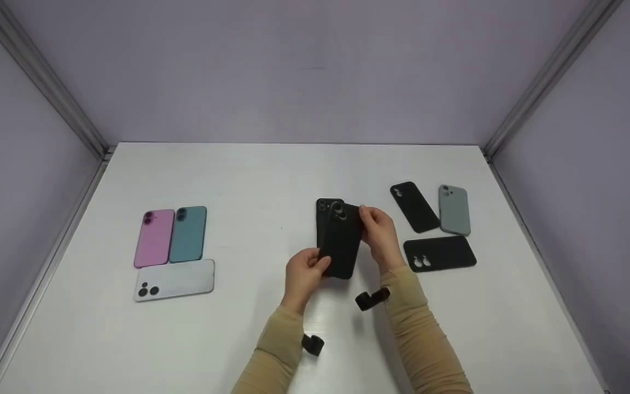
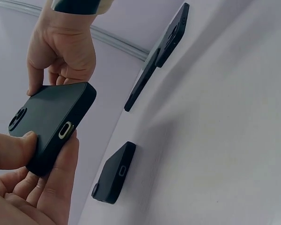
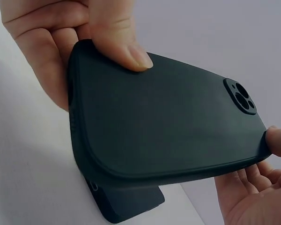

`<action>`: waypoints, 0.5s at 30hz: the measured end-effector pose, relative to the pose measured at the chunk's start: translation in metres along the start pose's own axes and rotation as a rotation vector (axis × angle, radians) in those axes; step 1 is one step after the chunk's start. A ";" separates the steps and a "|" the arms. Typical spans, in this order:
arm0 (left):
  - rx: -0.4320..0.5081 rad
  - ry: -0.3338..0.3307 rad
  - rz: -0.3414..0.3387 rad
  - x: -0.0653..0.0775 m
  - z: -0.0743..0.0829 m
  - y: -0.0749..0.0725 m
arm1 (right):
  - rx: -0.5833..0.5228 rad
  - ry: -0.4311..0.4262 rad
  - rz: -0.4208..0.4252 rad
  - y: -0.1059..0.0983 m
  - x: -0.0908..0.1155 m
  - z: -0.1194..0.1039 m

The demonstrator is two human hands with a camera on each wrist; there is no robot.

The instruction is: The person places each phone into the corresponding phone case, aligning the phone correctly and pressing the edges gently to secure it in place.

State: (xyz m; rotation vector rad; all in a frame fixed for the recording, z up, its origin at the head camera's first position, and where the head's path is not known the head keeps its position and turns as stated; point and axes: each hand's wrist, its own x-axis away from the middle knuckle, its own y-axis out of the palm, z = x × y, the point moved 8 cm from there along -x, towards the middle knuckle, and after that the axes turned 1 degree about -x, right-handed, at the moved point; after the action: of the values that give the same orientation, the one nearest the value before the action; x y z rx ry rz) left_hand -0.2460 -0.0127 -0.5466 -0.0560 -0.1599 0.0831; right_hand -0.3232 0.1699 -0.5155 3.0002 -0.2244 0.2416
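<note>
The step in hand appears to be the two-handed handling of a black phone case [image 1: 342, 241], held up off the white table [image 1: 260, 175] near its middle, back side up. Whatever the next move is, it seems to call for both hands working together, since the case hangs between them with nothing under it. The left hand [image 1: 301, 276] grasps the near left part, by the end with the port cutout: its thumb presses on the flat back while the fingers curl beneath. The right hand [image 1: 380, 236] pinches the far right corner at the camera end, thumb at the edge and fingers tucked underneath. Both are closed only as far as the case's thickness allows. Whether a phone sits inside is hard to tell, as the underside is hidden in every view. Below and just beyond it, partly covered in the head view, a second black case [image 1: 321, 219] lies on the table. To the left lie a pink phone [image 1: 155, 239], a teal phone [image 1: 188, 235] and, nearer, a white phone [image 1: 184, 278] set crosswise. To the right lie a slanted black case [image 1: 416, 208], a grey-green case [image 1: 455, 212] and, nearer, a crosswise black case [image 1: 446, 253].
</note>
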 end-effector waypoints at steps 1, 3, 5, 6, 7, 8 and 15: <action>0.002 0.000 -0.002 0.000 0.000 0.000 | 0.003 0.000 0.007 0.000 0.000 0.000; 0.001 0.000 -0.003 -0.001 -0.001 0.000 | 0.020 0.001 0.023 -0.001 0.001 0.000; -0.004 0.002 -0.004 -0.001 -0.003 0.001 | 0.037 -0.002 0.037 -0.001 0.001 0.000; -0.004 0.002 -0.002 -0.001 -0.003 0.001 | 0.044 -0.004 0.042 -0.001 0.001 -0.001; -0.005 0.001 0.000 -0.002 -0.003 0.001 | 0.051 -0.008 0.050 -0.001 0.001 -0.001; -0.007 0.001 0.001 -0.001 -0.003 0.001 | 0.058 -0.011 0.060 -0.001 0.002 -0.001; -0.025 0.021 0.012 -0.001 -0.003 0.001 | 0.077 -0.038 0.089 -0.002 0.003 0.000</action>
State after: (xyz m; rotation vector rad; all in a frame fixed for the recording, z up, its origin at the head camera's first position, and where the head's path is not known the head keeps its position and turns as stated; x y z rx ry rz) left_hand -0.2461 -0.0123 -0.5497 -0.0826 -0.1398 0.0921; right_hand -0.3200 0.1714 -0.5147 3.0764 -0.3619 0.2063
